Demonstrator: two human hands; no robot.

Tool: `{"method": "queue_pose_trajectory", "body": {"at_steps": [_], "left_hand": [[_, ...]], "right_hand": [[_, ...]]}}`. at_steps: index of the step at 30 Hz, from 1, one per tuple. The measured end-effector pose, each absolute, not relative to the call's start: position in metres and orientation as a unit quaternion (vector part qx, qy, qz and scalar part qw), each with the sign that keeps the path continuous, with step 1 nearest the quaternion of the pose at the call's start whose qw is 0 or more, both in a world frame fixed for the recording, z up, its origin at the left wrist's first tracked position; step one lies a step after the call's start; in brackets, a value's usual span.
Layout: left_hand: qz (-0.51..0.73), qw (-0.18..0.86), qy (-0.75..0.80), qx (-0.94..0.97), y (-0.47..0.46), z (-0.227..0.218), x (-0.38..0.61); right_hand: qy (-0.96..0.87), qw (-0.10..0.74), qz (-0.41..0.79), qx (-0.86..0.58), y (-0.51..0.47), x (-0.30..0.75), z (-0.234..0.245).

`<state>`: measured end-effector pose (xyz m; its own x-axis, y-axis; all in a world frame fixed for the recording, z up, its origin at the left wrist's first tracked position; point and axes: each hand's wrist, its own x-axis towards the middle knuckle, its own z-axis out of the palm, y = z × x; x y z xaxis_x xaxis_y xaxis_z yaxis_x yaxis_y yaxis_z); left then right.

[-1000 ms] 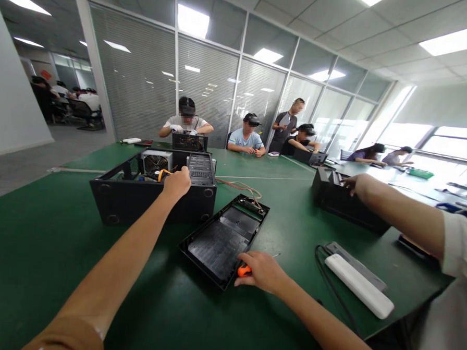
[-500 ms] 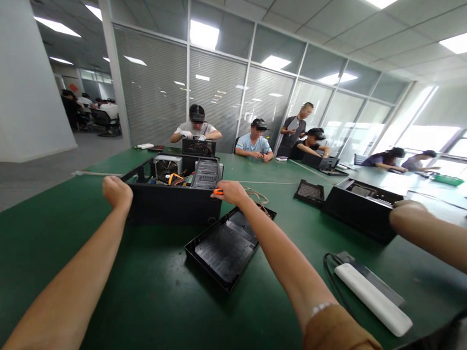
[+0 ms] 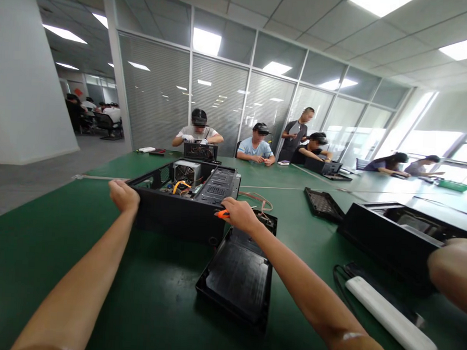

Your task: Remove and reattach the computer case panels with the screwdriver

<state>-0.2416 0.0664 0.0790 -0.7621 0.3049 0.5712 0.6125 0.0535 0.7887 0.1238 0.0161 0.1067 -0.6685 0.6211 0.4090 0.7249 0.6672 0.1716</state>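
An opened black computer case (image 3: 180, 216) lies before me, with a fan-fitted power supply (image 3: 186, 172), yellow wires and a metal drive cage (image 3: 219, 187) showing inside. My left hand (image 3: 125, 196) is closed on the case's left end; its fingertips are hidden behind the edge. At the right front corner, my right hand (image 3: 241, 214) is closed around an orange-handled tool (image 3: 223, 214), against the case. The tool's working end cannot be made out. Below that hand a black plastic panel (image 3: 239, 285) lies hollow side up, partly under my forearm.
On the right, a co-worker's hand (image 3: 453, 272) is beside another black case (image 3: 387, 232). A white power strip (image 3: 390, 319) with a black cable lies nearer me. A mesh-patterned panel (image 3: 323, 205) lies farther back on the green table (image 3: 152, 306). People work across it.
Both my hands and the case have shifted right and nearer, the case turning slightly. The black panel has swung round beside it. The co-worker's case at right also sits nearer.
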Motion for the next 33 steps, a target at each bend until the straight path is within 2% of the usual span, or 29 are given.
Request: {"method": "queue_pose_trajectory", "body": {"at_steps": [4, 11, 20, 24, 26, 29, 33], "left_hand": [[-0.600, 0.093, -0.717, -0.342, 0.093, 0.086, -0.239], [-0.568, 0.034, -0.746, -0.345, 0.119, 0.089, -0.234], [-0.547, 0.021, -0.711, -0.442, 0.097, 0.051, -0.167], [-0.545, 0.040, -0.635, -0.545, 0.058, 0.038, -0.126], [-0.486, 0.014, -0.592, -0.642, 0.024, 0.031, -0.103], [-0.297, -0.062, -0.500, -0.811, -0.035, 0.015, -0.064], [-0.189, 0.056, -0.394, -0.898, -0.089, -0.016, -0.015]], "right_hand": [[-0.880, 0.193, -0.149, -0.407, 0.019, 0.116, 0.098], [-0.852, 0.195, -0.149, -0.462, 0.048, 0.093, 0.097], [-0.838, 0.206, -0.156, -0.480, 0.085, 0.059, 0.099], [-0.832, 0.224, -0.137, -0.489, 0.100, 0.046, 0.099], [-0.832, 0.231, -0.126, -0.488, 0.107, 0.040, 0.100], [-0.833, 0.236, -0.115, -0.487, 0.117, 0.032, 0.100], [-0.832, 0.248, -0.117, -0.483, 0.125, 0.020, 0.099]]}}
